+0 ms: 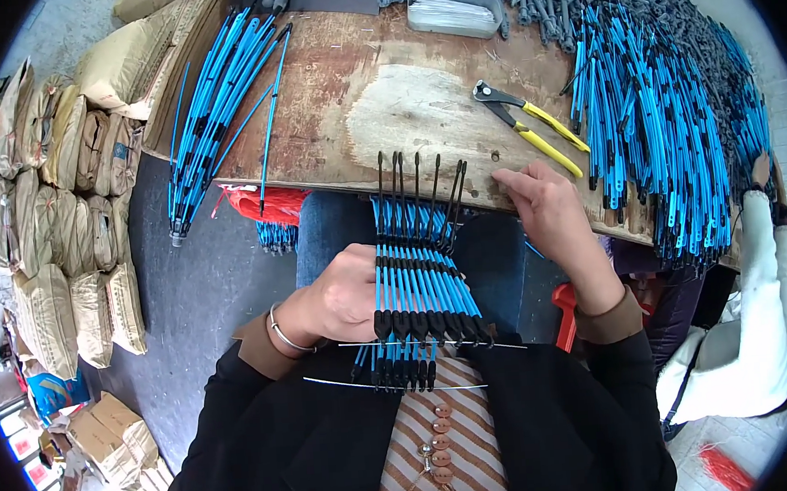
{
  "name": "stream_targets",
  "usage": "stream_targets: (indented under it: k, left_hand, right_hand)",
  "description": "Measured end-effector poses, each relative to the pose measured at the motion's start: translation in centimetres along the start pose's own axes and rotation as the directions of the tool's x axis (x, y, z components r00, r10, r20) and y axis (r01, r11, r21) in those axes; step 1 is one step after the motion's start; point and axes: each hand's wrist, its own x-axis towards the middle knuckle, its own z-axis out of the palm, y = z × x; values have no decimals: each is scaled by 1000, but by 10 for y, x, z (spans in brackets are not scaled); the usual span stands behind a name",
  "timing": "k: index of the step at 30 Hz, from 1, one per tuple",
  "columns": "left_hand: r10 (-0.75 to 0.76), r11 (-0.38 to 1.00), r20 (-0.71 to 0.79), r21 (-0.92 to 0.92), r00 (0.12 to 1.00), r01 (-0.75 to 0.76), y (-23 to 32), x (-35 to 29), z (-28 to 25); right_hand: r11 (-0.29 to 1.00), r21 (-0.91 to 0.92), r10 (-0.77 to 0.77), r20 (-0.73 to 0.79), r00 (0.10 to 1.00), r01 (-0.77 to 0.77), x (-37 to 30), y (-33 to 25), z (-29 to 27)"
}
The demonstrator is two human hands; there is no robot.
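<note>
My left hand [346,290] grips a row of umbrella ribs [419,280], slim blue rods with black joints, held upright before my chest. Two thin metal wires [335,384] pass crosswise through their lower black ends. Several dark tips [397,168] fan out at the top toward the table edge. At that edge, right of the ribs, my right hand [550,203] has its thumb and index finger drawn together; anything between them is too small to make out. Cutting pliers [531,122] with yellow handles lie just beyond it on the wooden table [311,114].
Blue rib bundles lie at the table's left [219,103] and right [659,127]. A clear tray [455,13] of thin wires and a heap of grey plastic parts [559,1] are at the back. Sacks [54,214] are stacked left. A co-worker's white sleeve [757,284] shows at right.
</note>
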Motion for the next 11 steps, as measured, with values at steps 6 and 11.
stream_targets:
  k: [6, 11]
  left_hand:
    - [-53, 997, -28, -49, 998, 52, -2, -6, 0]
    - [-58, 996, -54, -72, 997, 54, -6, -14, 0]
  right_hand:
    - [998, 22, -59, 0, 998, 59, 16, 6, 4]
    - [997, 59, -50, 57, 997, 47, 28, 7, 6]
